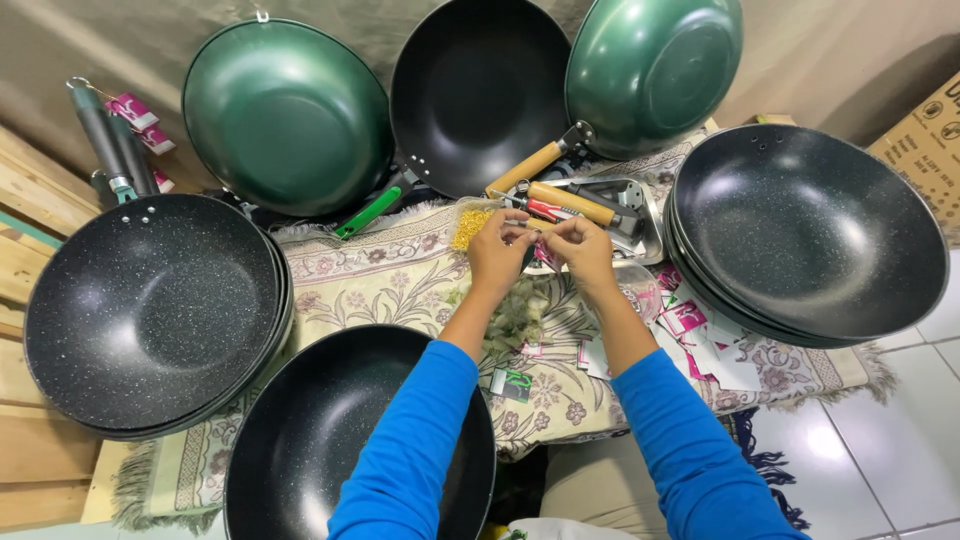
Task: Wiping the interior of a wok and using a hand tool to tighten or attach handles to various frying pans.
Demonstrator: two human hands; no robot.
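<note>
Black woks (pixel 150 310) around both hands (pixel 497 250) (pixel 583 248) — tool tray (pixel 640 235) behind

Pink-white label cards (pixel 690 325) lie right; brown carton (pixel 925 140) stands far right.

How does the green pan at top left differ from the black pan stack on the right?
The green pan is plain glossy green and leans upright against the wall; the black pan stack is speckled black and lies flat on the patterned rug. The green pan stands single; the black stack holds several nested pans. Both are round, deep and wok-shaped, with no handles fitted that I can see.
</note>
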